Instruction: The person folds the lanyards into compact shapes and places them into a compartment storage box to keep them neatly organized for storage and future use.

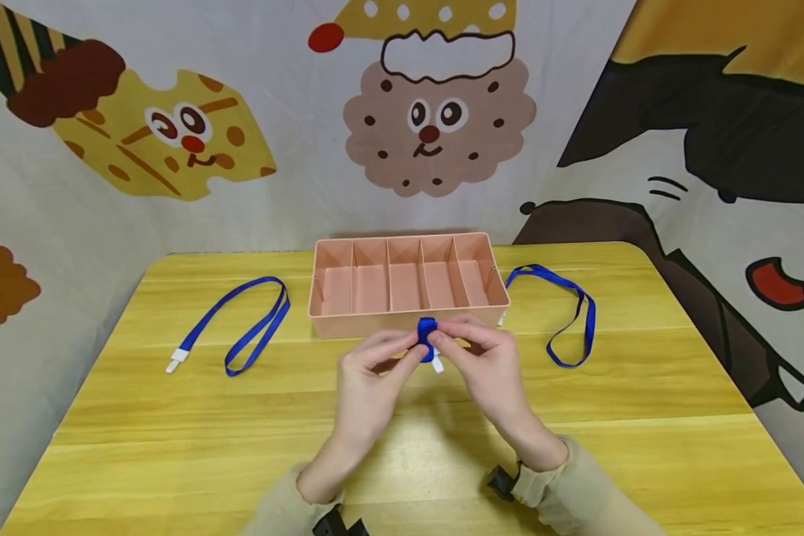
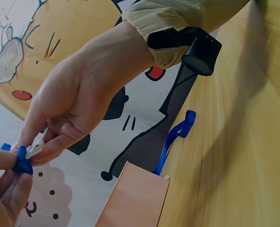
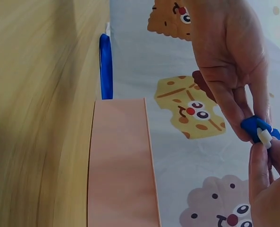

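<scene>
In the head view a folded blue lanyard [image 1: 426, 329] is held up in front of the box, over the table. My left hand [image 1: 370, 376] pinches its left side between thumb and fingers. On the other side, my right hand [image 1: 492, 365] pinches it too, the fingertips of both hands close together. A white clip [image 1: 437, 363] pokes out below the blue band. From the right wrist, the bundled band [image 3: 251, 126] and its white clip [image 3: 264, 138] show between the two hands. The left wrist view shows the same bundle [image 2: 22, 163] at its left edge.
A pink box [image 1: 328, 325] with several compartments stands at the back of the wooden table [image 1: 228, 447]. One blue lanyard [image 1: 268, 327] with a white clip lies left of it; another lanyard [image 1: 591, 327] lies to the right. A cartoon-printed cloth [image 1: 295, 216] hangs behind.
</scene>
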A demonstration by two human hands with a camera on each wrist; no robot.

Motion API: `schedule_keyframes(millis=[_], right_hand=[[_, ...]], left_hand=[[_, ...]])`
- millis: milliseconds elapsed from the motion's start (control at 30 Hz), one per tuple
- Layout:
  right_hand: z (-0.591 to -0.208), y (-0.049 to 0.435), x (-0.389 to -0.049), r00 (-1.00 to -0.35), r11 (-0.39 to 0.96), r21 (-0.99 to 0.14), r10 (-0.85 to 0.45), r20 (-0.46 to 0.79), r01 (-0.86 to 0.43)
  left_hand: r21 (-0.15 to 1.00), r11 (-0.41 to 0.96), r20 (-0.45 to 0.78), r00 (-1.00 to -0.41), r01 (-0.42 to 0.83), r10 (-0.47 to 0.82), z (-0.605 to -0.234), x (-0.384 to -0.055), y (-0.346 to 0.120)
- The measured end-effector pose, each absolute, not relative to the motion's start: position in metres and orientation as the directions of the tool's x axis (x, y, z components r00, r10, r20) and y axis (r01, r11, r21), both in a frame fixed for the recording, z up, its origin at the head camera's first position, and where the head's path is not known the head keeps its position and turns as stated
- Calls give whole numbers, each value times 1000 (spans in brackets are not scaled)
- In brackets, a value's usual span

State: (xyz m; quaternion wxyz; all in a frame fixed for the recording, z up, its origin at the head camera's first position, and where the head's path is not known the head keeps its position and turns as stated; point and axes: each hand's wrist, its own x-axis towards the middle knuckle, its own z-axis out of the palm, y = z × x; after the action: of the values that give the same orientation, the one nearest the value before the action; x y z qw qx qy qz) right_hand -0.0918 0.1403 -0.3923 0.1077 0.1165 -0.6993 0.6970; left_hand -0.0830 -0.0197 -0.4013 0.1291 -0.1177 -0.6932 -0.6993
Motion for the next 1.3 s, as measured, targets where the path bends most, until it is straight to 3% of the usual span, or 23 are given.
schedule_keyframes(millis=[600, 1000, 1300], right_hand=[[-391, 139, -93, -934, 18, -935, -57, 354, -355], [-394, 138, -91, -919, 73, -916, -44, 392, -394], [-392, 140, -93, -928, 114, -922, -13, 372, -371]], left_hand=[[917, 49, 396, -918, 395, -14, -404, -84, -20], [824, 233, 529, -849, 516, 9, -405, -84, -18], [836, 197, 518, -855, 512, 24, -404, -83, -19]])
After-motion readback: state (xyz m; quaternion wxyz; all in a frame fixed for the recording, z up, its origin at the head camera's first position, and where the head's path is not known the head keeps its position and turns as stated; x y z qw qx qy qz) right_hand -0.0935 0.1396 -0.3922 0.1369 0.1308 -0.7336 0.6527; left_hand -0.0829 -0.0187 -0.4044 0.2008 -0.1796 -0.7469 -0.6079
